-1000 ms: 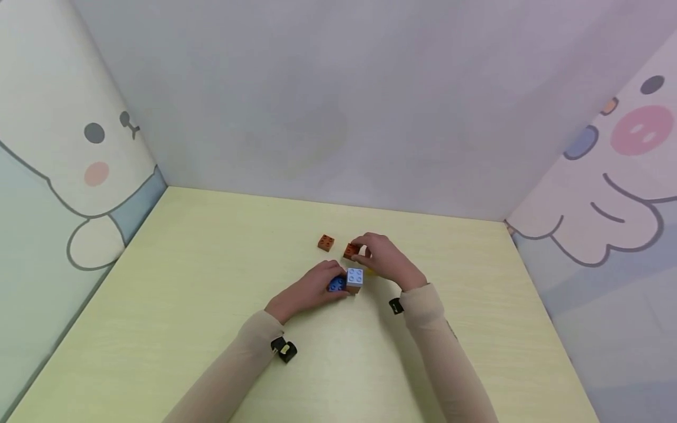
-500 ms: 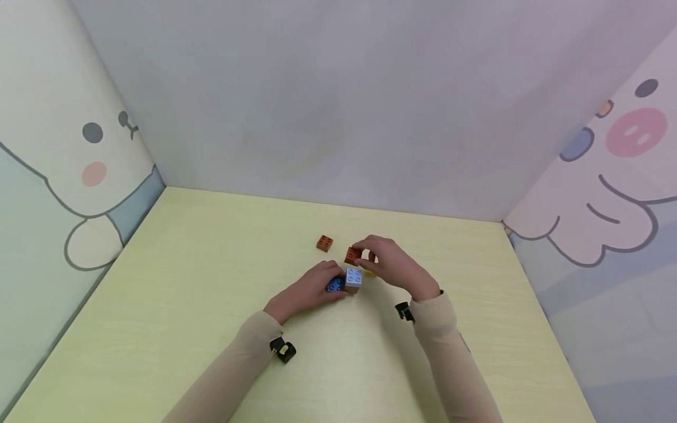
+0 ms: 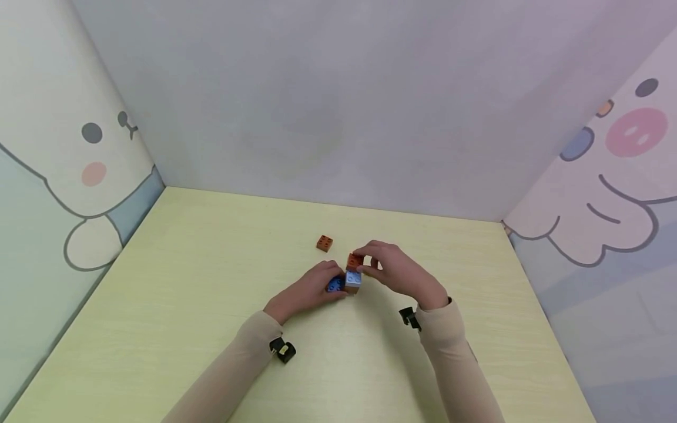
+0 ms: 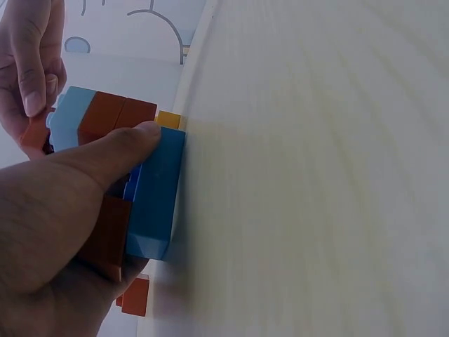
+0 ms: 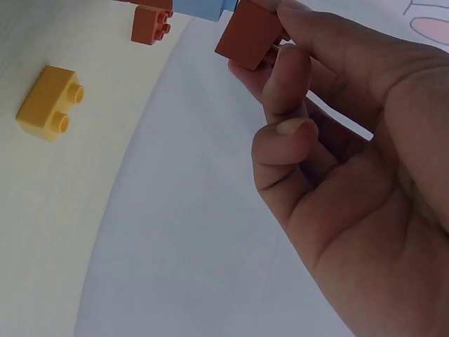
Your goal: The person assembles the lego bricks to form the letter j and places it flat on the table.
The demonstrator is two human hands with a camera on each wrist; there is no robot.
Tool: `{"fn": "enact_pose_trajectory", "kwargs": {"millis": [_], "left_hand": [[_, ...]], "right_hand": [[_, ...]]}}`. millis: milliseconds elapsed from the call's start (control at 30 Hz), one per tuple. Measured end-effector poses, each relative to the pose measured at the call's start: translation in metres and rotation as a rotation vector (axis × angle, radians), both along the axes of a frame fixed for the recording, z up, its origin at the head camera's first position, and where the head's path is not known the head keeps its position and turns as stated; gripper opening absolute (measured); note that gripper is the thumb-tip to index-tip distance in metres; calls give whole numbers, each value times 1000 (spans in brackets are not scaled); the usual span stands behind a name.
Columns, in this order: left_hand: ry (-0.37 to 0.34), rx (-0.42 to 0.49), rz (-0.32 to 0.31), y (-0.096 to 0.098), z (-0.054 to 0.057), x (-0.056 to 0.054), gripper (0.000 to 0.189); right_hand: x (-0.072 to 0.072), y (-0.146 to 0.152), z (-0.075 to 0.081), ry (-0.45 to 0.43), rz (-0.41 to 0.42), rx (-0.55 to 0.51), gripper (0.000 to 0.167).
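My left hand (image 3: 309, 291) grips a built block of toy bricks low on the table, its thumb (image 4: 130, 144) lying across it. In the left wrist view that block has a blue brick (image 4: 158, 189) at the table, red-brown bricks (image 4: 116, 114) above, and a light blue brick (image 4: 70, 116) topping the stack. My right hand (image 3: 394, 270) pinches a red-brown brick (image 3: 355, 262) between thumb and fingers. It is just over the light blue brick's studs, partly covering them from the head view; whether they touch I cannot tell.
A loose red-brown brick (image 3: 325, 243) lies on the table behind the hands. One yellow brick (image 5: 45, 102) lies near the block, hidden from the head view by the right hand. A grey wall (image 3: 328, 117) bounds the table's far side, with patterned walls left and right.
My right hand has lifted the red-brown brick from behind the block and brought it toward me, over the light blue brick. The left hand stays about where it was, still gripping the block.
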State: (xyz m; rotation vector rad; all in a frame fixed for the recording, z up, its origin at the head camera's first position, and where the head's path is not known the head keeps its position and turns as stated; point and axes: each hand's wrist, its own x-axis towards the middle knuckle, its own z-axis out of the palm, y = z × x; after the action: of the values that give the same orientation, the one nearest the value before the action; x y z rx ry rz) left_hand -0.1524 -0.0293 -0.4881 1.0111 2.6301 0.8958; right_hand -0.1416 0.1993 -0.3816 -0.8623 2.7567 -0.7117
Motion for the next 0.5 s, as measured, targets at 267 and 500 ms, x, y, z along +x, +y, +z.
{"fn": "enact_pose_trajectory", "kwargs": {"millis": [267, 500], "left_hand": [[27, 18, -9, 0, -2, 0, 34], [22, 20, -8, 0, -2, 0, 34]], "right_hand": [[8, 3, 1, -29, 18, -8, 32], [11, 3, 3, -31, 39, -7, 33]]}}
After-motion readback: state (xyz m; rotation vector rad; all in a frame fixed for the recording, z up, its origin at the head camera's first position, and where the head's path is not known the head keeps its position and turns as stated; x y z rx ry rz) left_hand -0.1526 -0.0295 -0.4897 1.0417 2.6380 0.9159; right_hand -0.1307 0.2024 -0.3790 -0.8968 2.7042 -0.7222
